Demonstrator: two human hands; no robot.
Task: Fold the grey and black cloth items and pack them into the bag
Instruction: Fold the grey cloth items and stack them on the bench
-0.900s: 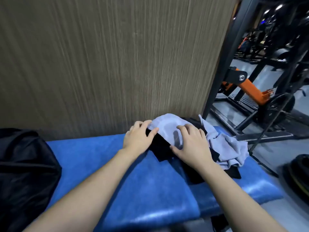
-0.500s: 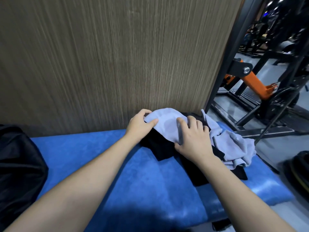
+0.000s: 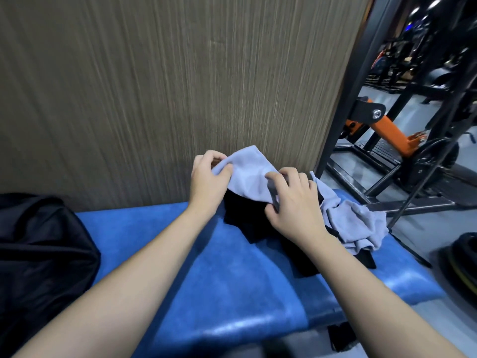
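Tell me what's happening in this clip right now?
A person at a blue padded bench is sorting a pile of cloth. The left hand pinches one edge of the grey cloth and the right hand grips it further along, raising it off the black cloth beneath. More grey fabric lies bunched to the right. Nothing is folded yet, and the black bag sits at the bench's left end.
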